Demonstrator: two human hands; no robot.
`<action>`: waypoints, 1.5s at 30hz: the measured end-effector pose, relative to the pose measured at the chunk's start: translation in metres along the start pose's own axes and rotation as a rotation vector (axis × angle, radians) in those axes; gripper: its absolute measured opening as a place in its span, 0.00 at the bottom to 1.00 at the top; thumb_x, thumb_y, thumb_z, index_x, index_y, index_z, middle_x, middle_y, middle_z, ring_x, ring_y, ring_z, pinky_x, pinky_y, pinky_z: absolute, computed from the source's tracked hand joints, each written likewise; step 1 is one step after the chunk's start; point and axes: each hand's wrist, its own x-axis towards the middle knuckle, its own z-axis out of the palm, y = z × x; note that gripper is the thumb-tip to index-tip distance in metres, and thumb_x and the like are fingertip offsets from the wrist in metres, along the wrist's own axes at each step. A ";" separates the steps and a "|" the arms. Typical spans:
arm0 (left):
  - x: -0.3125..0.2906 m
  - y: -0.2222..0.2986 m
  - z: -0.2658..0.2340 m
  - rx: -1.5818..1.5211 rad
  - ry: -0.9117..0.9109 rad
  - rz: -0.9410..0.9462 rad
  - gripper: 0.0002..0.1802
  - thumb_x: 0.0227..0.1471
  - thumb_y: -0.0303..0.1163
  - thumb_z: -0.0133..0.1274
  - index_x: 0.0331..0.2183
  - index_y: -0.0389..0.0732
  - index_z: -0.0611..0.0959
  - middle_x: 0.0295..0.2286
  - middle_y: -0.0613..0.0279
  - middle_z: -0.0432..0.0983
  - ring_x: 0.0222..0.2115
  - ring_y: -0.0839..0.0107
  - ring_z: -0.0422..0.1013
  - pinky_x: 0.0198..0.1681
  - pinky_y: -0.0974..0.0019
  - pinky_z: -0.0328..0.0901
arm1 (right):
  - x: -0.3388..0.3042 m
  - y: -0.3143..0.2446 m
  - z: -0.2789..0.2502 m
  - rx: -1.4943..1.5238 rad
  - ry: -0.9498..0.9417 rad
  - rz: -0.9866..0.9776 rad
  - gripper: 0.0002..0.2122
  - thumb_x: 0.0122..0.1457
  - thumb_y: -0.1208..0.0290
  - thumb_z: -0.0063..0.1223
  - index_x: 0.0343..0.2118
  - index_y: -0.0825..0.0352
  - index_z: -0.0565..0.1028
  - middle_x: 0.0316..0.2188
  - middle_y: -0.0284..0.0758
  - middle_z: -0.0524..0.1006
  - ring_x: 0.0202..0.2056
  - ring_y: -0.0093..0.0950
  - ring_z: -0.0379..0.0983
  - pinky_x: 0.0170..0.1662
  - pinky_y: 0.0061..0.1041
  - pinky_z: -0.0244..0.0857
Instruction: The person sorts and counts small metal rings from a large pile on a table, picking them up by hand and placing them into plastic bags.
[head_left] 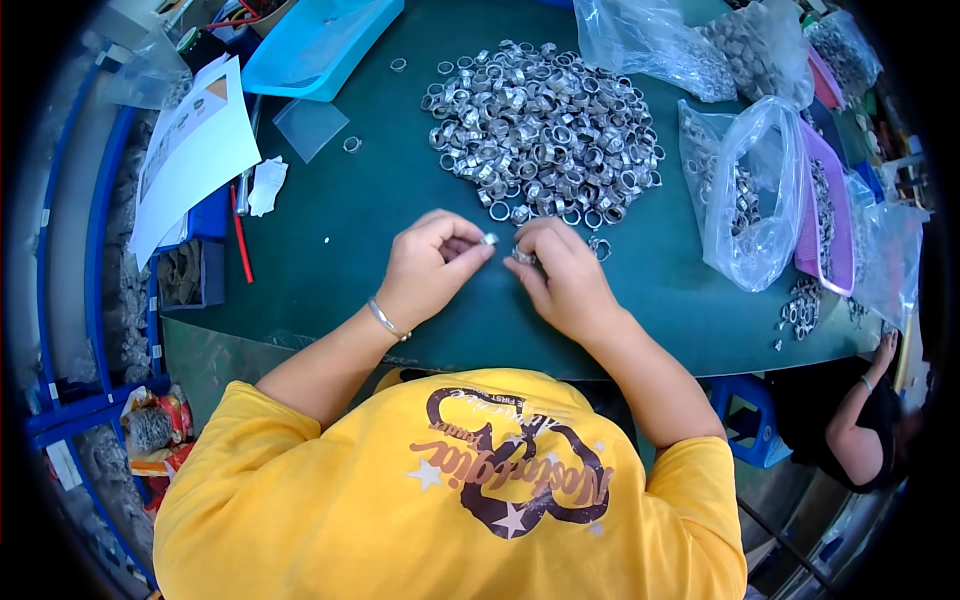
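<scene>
Over the table's near part, my left hand [432, 262] is closed in a pinch, with a small shiny metal piece [489, 239] at its thumb and fingertips. Just to its right, my right hand [566, 272] has its fingers curled round a metal ring clamp [523, 257], partly hidden by them. The two hands are close but apart. Beyond them lies a large heap of silver ring clamps [545, 130], like small hose clamps. A loose ring clamp [599, 248] rests beside my right hand's knuckles.
A turquoise basket [320, 50] and a paper sheet [195, 160] lie at the left. An open plastic bag [750, 200] and a purple basket [828, 200] with metal parts stand at the right. Another person's arm [860, 420] shows at the far right, near a blue stool [750, 420].
</scene>
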 end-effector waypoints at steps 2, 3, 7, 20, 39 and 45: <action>-0.006 0.001 0.003 -0.263 -0.162 -0.200 0.05 0.50 0.21 0.59 0.32 0.33 0.81 0.30 0.64 0.78 0.30 0.79 0.75 0.35 0.77 0.70 | 0.002 -0.026 -0.005 0.117 -0.089 0.091 0.13 0.50 0.80 0.59 0.39 0.67 0.71 0.33 0.41 0.73 0.34 0.43 0.72 0.37 0.36 0.69; -0.007 0.004 0.006 -0.346 -0.225 -0.260 0.05 0.51 0.21 0.58 0.33 0.33 0.81 0.29 0.63 0.79 0.29 0.79 0.75 0.35 0.76 0.71 | -0.002 -0.027 -0.005 0.090 -0.094 0.058 0.14 0.49 0.80 0.59 0.39 0.68 0.71 0.33 0.41 0.73 0.34 0.43 0.72 0.37 0.36 0.69; 0.000 0.009 0.016 -0.327 -0.258 -0.053 0.05 0.51 0.22 0.58 0.33 0.33 0.81 0.30 0.65 0.77 0.29 0.79 0.74 0.34 0.77 0.69 | -0.010 -0.013 -0.035 -0.193 0.039 -0.144 0.14 0.49 0.82 0.58 0.40 0.68 0.72 0.33 0.42 0.74 0.33 0.42 0.73 0.35 0.36 0.70; 0.037 0.001 0.028 0.717 -0.023 0.476 0.12 0.37 0.30 0.65 0.27 0.43 0.81 0.31 0.64 0.69 0.35 0.63 0.67 0.37 0.60 0.58 | 0.010 0.017 -0.100 -0.660 0.301 -0.022 0.11 0.48 0.81 0.56 0.37 0.70 0.74 0.37 0.44 0.75 0.41 0.46 0.70 0.46 0.41 0.63; 0.023 -0.007 -0.011 0.080 0.106 0.156 0.04 0.50 0.24 0.58 0.32 0.37 0.83 0.29 0.67 0.74 0.25 0.82 0.68 0.29 0.78 0.65 | -0.008 -0.012 -0.015 -0.183 -0.110 -0.065 0.14 0.48 0.78 0.58 0.39 0.66 0.73 0.36 0.39 0.76 0.36 0.39 0.73 0.38 0.33 0.69; 0.013 0.009 -0.015 0.274 -0.242 0.156 0.22 0.39 0.30 0.68 0.39 0.39 0.81 0.30 0.64 0.72 0.25 0.76 0.67 0.30 0.74 0.65 | -0.012 -0.006 -0.024 -0.259 0.053 -0.098 0.13 0.46 0.80 0.60 0.37 0.69 0.74 0.36 0.40 0.77 0.35 0.39 0.73 0.39 0.33 0.69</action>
